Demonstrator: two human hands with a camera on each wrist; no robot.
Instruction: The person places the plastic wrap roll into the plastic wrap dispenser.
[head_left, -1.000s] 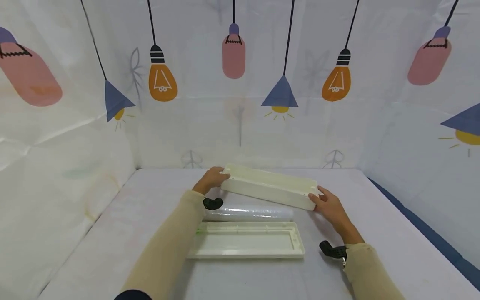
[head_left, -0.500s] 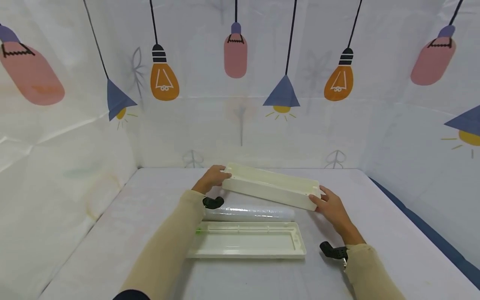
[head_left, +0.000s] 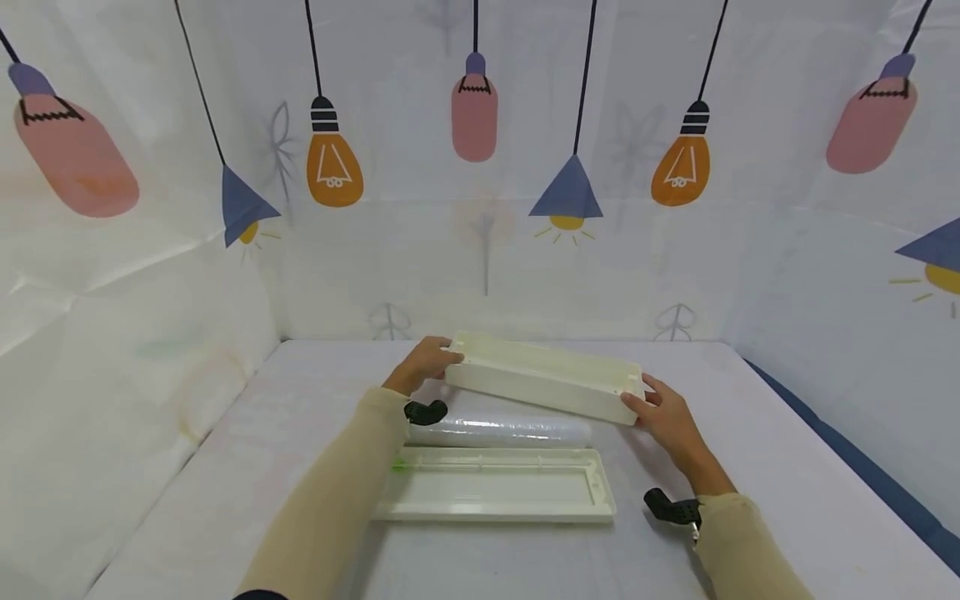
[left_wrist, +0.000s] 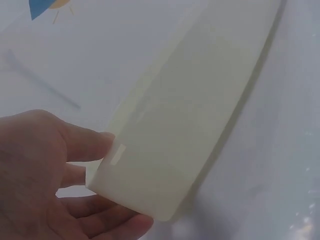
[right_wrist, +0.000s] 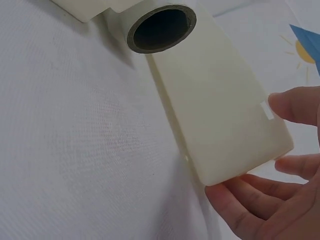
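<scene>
A long cream plastic box (head_left: 540,387), open at the top, is held at both ends behind the other things, its right end nearer to me. My left hand (head_left: 423,364) grips the left end, thumb (left_wrist: 95,145) on the rim and fingers under the end wall. At the other end my right hand (head_left: 667,421) does the same, thumb at the top edge and fingertips (right_wrist: 225,197) at the lower corner. In front of the box lies a clear shiny roll of plastic film (head_left: 510,429); its hollow core end (right_wrist: 162,29) shows in the right wrist view.
Nearest to me lies a shallow cream tray-like lid (head_left: 495,510) with a raised rim and a small green piece (head_left: 400,465) at its left. A white cloth covers the table (head_left: 300,367). White sheets printed with lamps (head_left: 566,187) hang behind and beside it.
The view has shifted slightly. Both hands keep their grip on the box, and box, roll and lid stay in about the same places relative to one another.
</scene>
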